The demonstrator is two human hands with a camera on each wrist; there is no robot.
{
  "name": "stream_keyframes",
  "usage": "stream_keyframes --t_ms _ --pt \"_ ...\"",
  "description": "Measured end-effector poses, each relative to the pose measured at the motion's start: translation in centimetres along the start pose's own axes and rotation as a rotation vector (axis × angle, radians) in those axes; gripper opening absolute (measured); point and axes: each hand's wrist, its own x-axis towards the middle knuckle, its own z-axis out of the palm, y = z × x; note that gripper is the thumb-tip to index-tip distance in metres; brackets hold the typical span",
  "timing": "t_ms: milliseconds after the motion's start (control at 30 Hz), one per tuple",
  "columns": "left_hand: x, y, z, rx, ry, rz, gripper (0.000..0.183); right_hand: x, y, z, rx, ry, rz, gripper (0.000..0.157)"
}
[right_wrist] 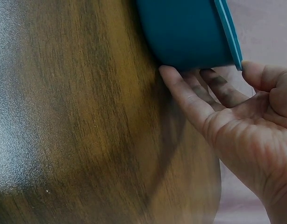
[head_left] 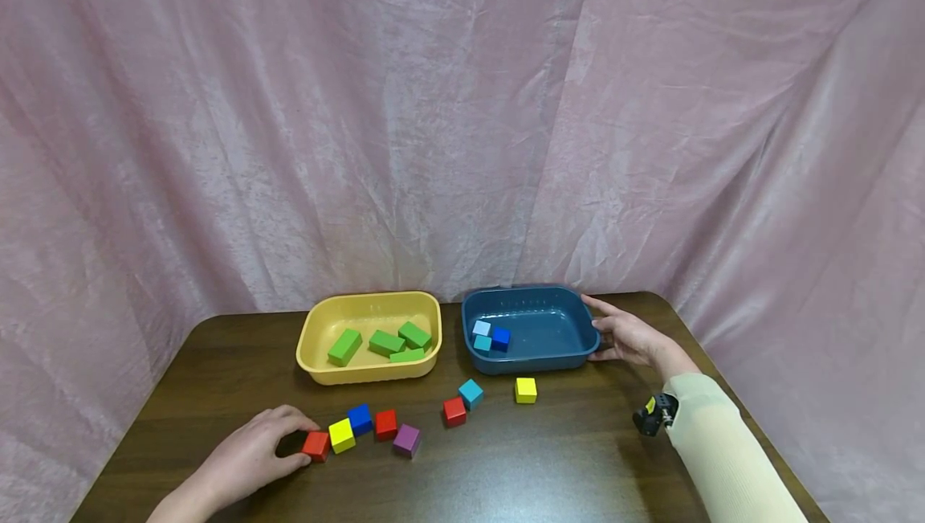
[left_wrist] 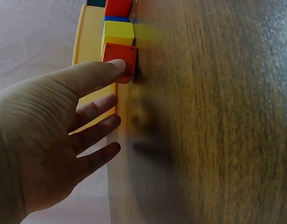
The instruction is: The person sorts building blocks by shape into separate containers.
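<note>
At the left of the head view, my left hand (head_left: 249,455) pinches a red cube (head_left: 315,446) between thumb and forefinger. The left wrist view shows the thumb lying across that cube's face, while the other fingers of the hand (left_wrist: 50,135) reach out loosely. A yellow cube (head_left: 342,435) stands just right of it, with a blue cube (head_left: 360,419) behind. On the right, my right hand (head_left: 630,337) touches the end of a blue tray (head_left: 538,364) with extended fingers. In the right wrist view, the fingertips meet the tray's wall (right_wrist: 190,37) and the thumb is at its rim.
A yellow tray (head_left: 368,377) holds several green blocks (head_left: 345,347). Three bluish cubes, one dark blue (head_left: 500,338), lie in the blue tray. Along the front are a red cube (head_left: 386,424), purple cube (head_left: 407,440), second red cube (head_left: 454,411), light-blue cube (head_left: 471,394) and yellow cube (head_left: 526,390).
</note>
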Motion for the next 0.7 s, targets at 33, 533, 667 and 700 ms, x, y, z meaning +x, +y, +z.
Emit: stream_keyframes --t_ms 33,533,667,700 --pt "0.0 0.0 0.0 -0.006 0.006 0.005 0.031 0.0 0.0 0.0 0.001 0.002 0.000 0.060" --pt "-0.2 1.3 -1.9 -0.042 0.065 0.037 0.029 0.0 0.0 0.0 -0.001 0.007 0.005 0.059" --pt "-0.3 1.9 -2.6 -0.037 0.128 0.075 0.029 0.1 0.1 -0.1 0.001 0.020 0.009 0.058" --pt "-0.3 2.1 -2.8 -0.040 0.145 0.087 0.030 0.1 0.1 -0.1 0.002 0.024 0.010 0.058"
